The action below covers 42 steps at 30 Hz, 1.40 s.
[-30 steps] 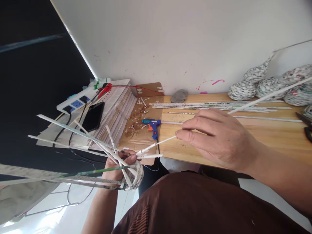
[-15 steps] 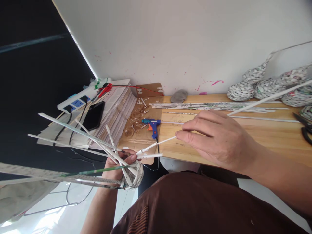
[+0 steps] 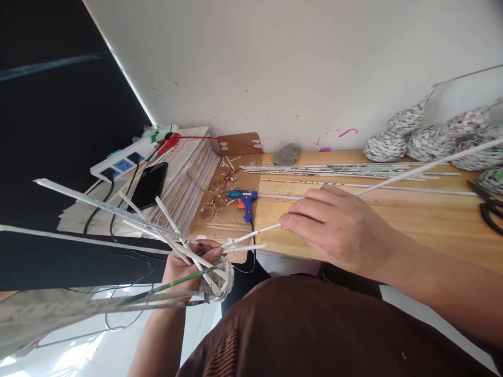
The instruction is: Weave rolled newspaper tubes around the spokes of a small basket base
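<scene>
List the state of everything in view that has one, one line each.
Left hand: gripping the woven piece.
Right hand: pinching the paper rod.
Woven piece: loose ends splayed out.
Paper rod: stretched between both hands.
Glue gun: lying flat, stick protruding behind.
Phone: lying flat, screen dark.
Power strip: two plugs inserted.
Scissors: partly out of frame, open or shut unclear.
Paper stack: piled, edges uneven.

Your left hand [image 3: 174,268] is partly hidden behind the woven piece [image 3: 227,283]; the right edge cuts off the scissors [image 3: 487,196]; the lower-left strips [image 3: 66,312] blur before you.
</scene>
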{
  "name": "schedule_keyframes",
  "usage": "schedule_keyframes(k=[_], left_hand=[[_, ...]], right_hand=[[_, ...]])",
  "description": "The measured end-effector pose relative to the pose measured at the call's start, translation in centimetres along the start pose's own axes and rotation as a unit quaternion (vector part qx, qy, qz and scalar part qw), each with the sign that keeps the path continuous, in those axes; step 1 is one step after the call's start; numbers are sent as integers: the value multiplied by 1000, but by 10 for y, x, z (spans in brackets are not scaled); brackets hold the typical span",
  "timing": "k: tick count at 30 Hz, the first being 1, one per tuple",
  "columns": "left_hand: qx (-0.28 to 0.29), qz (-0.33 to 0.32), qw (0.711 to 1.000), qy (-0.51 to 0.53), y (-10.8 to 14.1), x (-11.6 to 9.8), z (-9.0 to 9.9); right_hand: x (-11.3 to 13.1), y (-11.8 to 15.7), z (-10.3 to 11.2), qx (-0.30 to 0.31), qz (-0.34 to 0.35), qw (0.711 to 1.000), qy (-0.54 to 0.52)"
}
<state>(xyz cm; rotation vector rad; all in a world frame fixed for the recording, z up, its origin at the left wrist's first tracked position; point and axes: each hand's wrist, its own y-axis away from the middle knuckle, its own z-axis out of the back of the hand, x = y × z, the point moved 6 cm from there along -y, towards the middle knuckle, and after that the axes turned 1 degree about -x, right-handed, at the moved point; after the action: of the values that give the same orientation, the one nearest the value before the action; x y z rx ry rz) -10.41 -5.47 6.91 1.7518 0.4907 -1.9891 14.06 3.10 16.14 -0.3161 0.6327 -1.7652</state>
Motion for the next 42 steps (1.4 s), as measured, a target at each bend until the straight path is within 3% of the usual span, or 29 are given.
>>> schedule_keyframes(k=[15,22,30,42], left_hand=[[-4,-53,998,-41,2,-6,-2],[1,-30,998,-58,1,-2,-2],[45,-42,995,-76,-5,8,1],[50,-74,989,-119,-1,-4,-2]], right_hand=[[-3,7,-19,83,-67,992,-74],[-1,11,-23,94,-85,987,-101],[1,14,-22,94,-77,987,-103],[5,18,-26,121,-105,976,-148]])
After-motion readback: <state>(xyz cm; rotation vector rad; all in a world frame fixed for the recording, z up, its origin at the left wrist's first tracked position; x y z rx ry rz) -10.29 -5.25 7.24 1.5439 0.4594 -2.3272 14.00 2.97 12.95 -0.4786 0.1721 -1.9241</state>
